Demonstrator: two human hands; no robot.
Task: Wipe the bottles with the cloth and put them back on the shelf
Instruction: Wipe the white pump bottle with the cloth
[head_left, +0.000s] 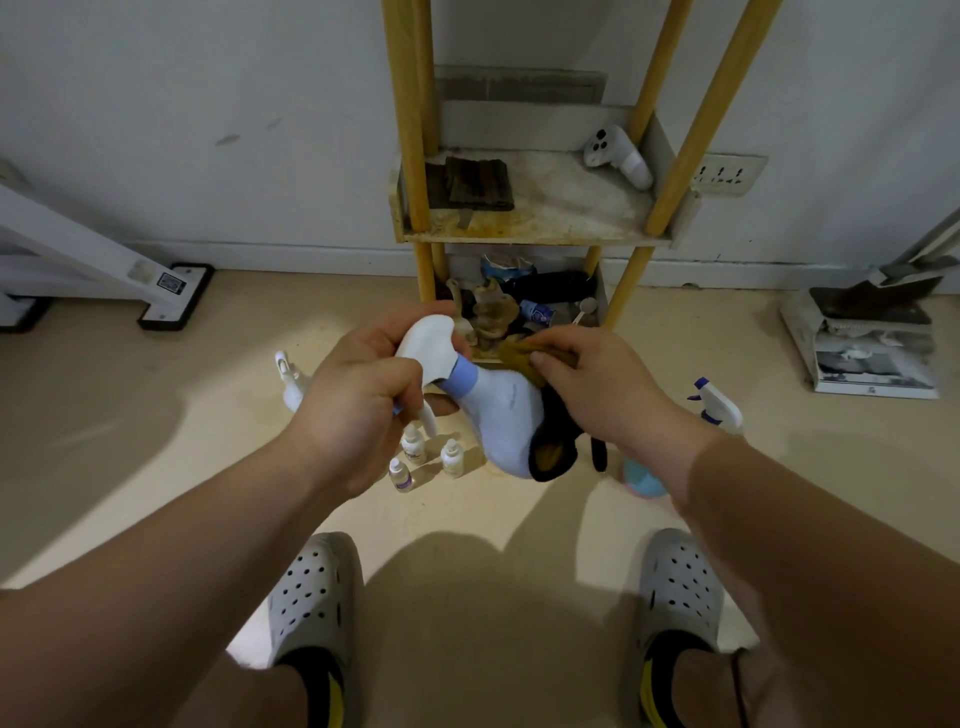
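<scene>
A white plastic spray bottle with a pale blue collar (498, 410) is being held at the centre of the frame, with a mustard-and-black cloth (550, 452) being pressed against it.

Its trigger head is being gripped by the curled fingers of the left hand (358, 405); the cloth is being pinched by the right hand (608, 384), and the bottle's right side is being hidden by it. Small white dropper bottles (415, 447) on the floor are being partly covered by the left hand. The yellow-legged shelf (530, 228) is being cut off at the top edge; its lower clutter is hard to make out.
</scene>
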